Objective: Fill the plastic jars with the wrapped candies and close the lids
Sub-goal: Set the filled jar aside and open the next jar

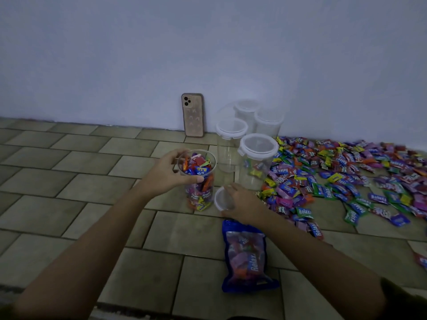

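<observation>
Clear cylindrical plastic jar (199, 188) standing upright, mouth up, full of wrapped candies (196, 168); left hand (165, 174) fingers gripping its rim. Right hand (242, 204) fingers holding round white-rimmed lid (220, 199) beside it.

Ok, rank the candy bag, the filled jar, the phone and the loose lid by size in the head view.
1. Candy bag, though it lies nearest the camera.
2. Filled jar.
3. Phone, farthest back, so perhaps understated.
4. Lid, partly covered by the right hand.
</observation>
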